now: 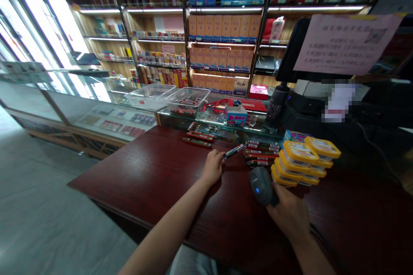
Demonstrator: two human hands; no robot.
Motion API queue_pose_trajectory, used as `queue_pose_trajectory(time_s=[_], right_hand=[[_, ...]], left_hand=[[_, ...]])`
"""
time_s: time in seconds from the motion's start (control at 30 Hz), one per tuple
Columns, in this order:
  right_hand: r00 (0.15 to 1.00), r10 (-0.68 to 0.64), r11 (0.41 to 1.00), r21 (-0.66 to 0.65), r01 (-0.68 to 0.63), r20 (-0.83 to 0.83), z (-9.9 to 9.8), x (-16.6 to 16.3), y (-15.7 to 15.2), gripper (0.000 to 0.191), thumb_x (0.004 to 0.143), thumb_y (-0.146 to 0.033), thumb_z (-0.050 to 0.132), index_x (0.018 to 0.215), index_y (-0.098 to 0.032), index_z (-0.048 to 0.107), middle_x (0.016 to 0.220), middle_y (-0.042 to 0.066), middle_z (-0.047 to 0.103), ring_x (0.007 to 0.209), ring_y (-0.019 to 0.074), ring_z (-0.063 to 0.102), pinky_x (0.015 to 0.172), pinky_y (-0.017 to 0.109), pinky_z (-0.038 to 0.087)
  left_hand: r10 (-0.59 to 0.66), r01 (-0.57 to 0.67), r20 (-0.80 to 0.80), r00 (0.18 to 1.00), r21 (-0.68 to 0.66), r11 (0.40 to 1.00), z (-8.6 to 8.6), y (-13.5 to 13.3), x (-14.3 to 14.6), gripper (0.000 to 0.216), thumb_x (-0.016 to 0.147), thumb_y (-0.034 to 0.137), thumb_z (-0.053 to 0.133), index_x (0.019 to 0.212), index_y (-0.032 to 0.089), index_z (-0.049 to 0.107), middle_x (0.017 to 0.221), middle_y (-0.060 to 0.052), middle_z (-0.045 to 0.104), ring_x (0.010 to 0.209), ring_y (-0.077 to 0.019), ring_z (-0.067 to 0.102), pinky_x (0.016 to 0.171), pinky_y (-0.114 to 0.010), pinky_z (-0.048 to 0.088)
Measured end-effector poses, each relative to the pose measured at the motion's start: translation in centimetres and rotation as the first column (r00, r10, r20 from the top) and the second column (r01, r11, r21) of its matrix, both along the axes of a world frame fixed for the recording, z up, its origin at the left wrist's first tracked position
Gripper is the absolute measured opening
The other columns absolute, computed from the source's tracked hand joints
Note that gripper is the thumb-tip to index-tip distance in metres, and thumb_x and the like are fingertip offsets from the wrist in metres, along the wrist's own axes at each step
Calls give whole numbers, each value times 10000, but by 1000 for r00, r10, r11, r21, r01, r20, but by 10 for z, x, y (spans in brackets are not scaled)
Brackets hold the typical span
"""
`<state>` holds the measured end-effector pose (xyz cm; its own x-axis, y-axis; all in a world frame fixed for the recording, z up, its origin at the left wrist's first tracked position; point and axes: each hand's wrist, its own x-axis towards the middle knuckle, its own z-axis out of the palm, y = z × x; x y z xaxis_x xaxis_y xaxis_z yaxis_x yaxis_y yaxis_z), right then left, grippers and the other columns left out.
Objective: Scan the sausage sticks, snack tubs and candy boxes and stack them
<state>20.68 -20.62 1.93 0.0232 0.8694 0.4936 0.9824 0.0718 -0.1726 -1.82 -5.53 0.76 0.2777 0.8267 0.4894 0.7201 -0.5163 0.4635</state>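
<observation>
My left hand [213,166] is closed on one end of a slim packaged item [235,151], which it holds just above the dark red wooden counter [155,176]. My right hand [292,215] grips a grey handheld barcode scanner [261,185] with a blue light, its head turned toward the item. Right of the item lie several similar red and green slim packs [262,153]. More of these packs [200,136] lie farther back on the left.
Stacked yellow-lidded flat boxes [305,159] stand right of the scanner. Behind are a glass display case [129,116], clear plastic bins [189,99], a small colourful box [236,115], a monitor with a paper notice [345,43] and shelves of boxed goods [222,28].
</observation>
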Motion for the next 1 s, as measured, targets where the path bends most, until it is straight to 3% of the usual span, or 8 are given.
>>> queue_pose_trajectory(time_s=[0.1,0.27,0.47,0.57,0.8,1.0], right_hand=[[995,91,995,32,-92,49,-12,5,-1,261,775,-182,481,1018,-174,574,953,84,698,832,222,660,687,303,447],[992,121,992,24,-122,43,-18,7,0,283,757,-196,525,1038,-186,558,951,64,706,807,211,669,662,293,462],[984,170,985,27,-172,57,-28,11,7,261,761,-240,551,1019,-207,559,901,36,711,777,198,678,631,278,467],[985,169,985,18,-170,45,-31,14,8,266,755,-247,558,1020,-217,562,906,30,713,764,188,680,621,264,464],[991,137,990,-39,-136,-2,-28,10,7,265,744,-235,546,1006,-214,578,916,45,714,780,198,675,649,270,459],[994,75,992,-96,-82,-74,-20,1,5,285,741,-181,497,1011,-225,576,925,43,712,807,204,664,699,291,446]], left_hand=[[46,-46,-155,987,6,999,11,12,-21,312,784,88,494,1033,197,649,959,-68,566,946,-205,499,860,-322,422],[192,-194,-342,920,30,981,29,39,-82,390,749,68,507,1077,219,654,1023,-68,587,1008,-214,496,929,-328,390],[350,-360,-407,844,53,931,24,58,-130,322,810,143,492,1047,260,677,1042,-61,608,986,-219,502,860,-323,404],[397,-387,-378,836,107,916,16,64,-128,306,805,182,528,1054,276,681,1047,-64,596,1011,-232,488,891,-342,391],[283,-279,-279,918,56,959,8,83,-92,276,856,199,472,976,226,719,1039,-68,584,1035,-204,474,897,-297,406],[359,-366,-275,892,25,930,13,94,-77,231,823,160,510,893,206,726,984,-76,584,963,-200,510,873,-306,418]])
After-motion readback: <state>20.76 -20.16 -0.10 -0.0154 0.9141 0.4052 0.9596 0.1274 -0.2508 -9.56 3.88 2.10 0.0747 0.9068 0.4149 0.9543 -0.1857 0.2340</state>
